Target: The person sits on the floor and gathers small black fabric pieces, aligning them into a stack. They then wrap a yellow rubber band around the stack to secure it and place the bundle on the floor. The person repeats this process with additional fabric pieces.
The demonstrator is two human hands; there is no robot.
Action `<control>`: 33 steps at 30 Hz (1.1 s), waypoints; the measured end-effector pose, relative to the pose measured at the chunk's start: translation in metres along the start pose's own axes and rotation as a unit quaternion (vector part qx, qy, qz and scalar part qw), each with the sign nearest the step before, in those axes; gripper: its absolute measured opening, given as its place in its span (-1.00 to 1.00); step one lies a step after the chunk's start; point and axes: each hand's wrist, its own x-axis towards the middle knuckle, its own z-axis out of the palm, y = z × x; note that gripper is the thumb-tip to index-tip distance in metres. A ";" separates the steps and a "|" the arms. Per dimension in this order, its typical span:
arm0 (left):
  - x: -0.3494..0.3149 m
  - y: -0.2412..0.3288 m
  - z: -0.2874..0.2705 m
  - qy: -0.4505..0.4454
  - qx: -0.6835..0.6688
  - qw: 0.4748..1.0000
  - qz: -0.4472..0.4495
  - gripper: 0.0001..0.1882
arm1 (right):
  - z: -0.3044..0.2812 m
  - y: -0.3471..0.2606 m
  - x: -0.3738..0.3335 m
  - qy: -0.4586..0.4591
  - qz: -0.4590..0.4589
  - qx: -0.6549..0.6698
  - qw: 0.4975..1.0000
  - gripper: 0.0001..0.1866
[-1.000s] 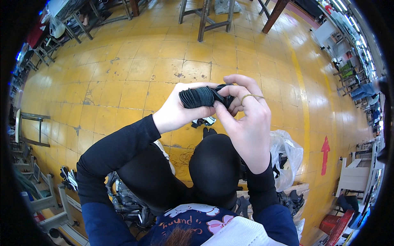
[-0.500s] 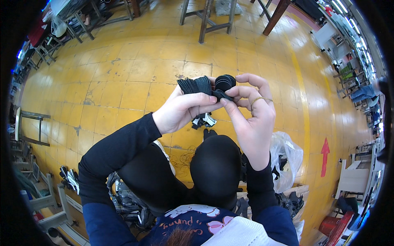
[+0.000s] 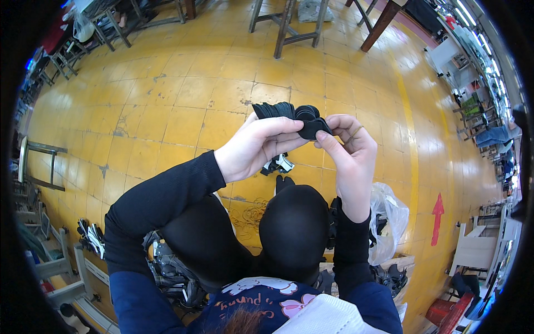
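My left hand (image 3: 247, 146) is closed round a thick stack of thin black flat pieces (image 3: 272, 113), held up above my knees. The stack's layered edges fan out past the fingers. My left thumb presses the near end of one dark piece with rounded ends (image 3: 311, 129), which shows its flat face. The other end of that piece is pinched between the thumb and fingers of my right hand (image 3: 354, 149). Behind it, more rounded black ends stick up in a loose bunch. What material they are I cannot tell.
A clear plastic bag (image 3: 387, 222) with dark things in it stands beside my right knee. Black and grey parts (image 3: 172, 273) lie in a heap by my left leg. White-and-black pieces (image 3: 279, 163) rest on the yellow tiled floor (image 3: 183, 128). A wooden stool (image 3: 286, 28) stands ahead.
My right fingers, spread before, have drawn together on the end of one black piece. That piece now shows its broad face, and both hands have shifted slightly right.
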 end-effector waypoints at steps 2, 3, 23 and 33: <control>0.001 -0.001 0.000 0.015 0.020 1.000 0.016 -0.74 | 0.000 0.002 0.001 0.004 0.004 0.000 1.000 -0.82; 0.001 -0.001 0.000 0.019 0.027 0.999 0.025 -0.75 | 0.000 0.003 0.001 0.005 0.009 -0.005 1.000 -0.82; 0.012 -0.005 -0.007 -0.056 -0.061 0.996 0.016 -0.69 | -0.009 0.010 0.000 0.062 0.092 0.336 0.935 -0.75; 0.002 -0.004 0.005 -0.068 -0.024 0.995 0.062 -0.75 | 0.012 0.022 -0.007 0.062 -0.044 0.187 0.979 -0.81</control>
